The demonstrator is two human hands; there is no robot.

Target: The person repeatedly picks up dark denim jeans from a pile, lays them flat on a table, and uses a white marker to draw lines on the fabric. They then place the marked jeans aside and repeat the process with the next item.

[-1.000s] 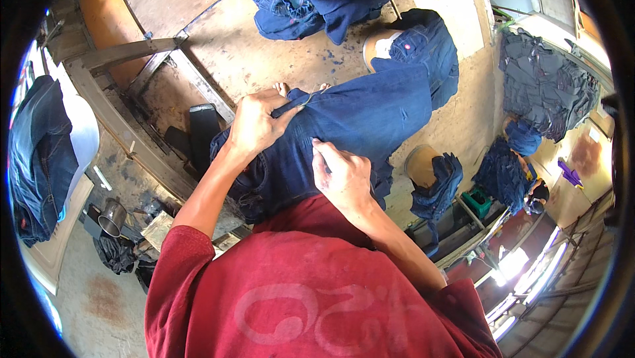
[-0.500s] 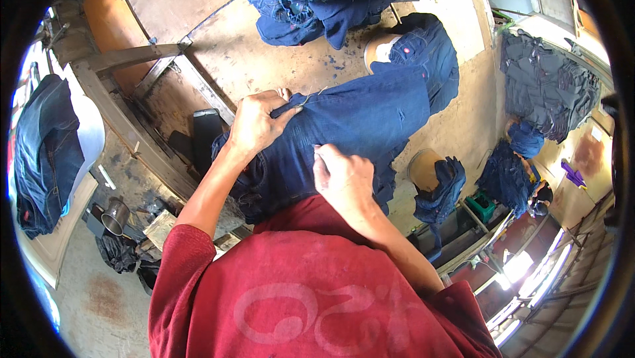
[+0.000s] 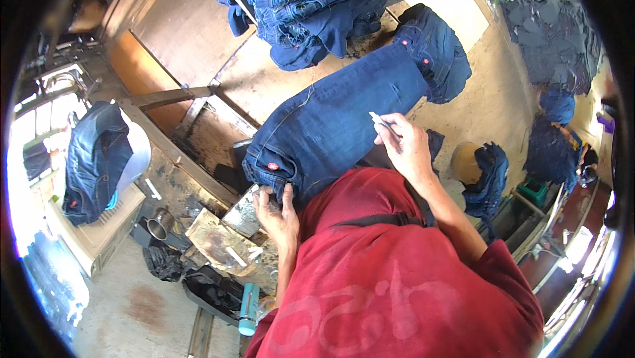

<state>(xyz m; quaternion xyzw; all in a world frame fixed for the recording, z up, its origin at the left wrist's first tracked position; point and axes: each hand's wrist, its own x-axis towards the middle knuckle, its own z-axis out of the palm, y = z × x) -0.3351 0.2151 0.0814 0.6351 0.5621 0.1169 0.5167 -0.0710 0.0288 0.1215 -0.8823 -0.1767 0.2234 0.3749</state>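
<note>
A pair of dark blue jeans (image 3: 337,116) lies stretched out in front of me, with a red round tag at its near left end. At that near end my left hand (image 3: 279,216) pinches the cloth edge between thumb and fingers. Beyond the jeans' right edge, my right hand (image 3: 407,146) is closed on a short white stick (image 3: 376,117) that looks like chalk. The stick's tip points toward the upper left, and whether it touches the cloth I cannot tell. A loose thread trails along the jeans' upper edge.
A pile of folded jeans (image 3: 317,0) sits at the far side. Another pair (image 3: 96,166) hangs at the left. A metal mug (image 3: 159,223) and white sticks (image 3: 236,257) rest at lower left, near a turquoise bottle (image 3: 249,308). Dark garments (image 3: 549,40) lie far right.
My left hand has gone from the jeans' upper edge down to their near left end. My right hand has moved right and up, and the white stick now shows. The whole view has shifted.
</note>
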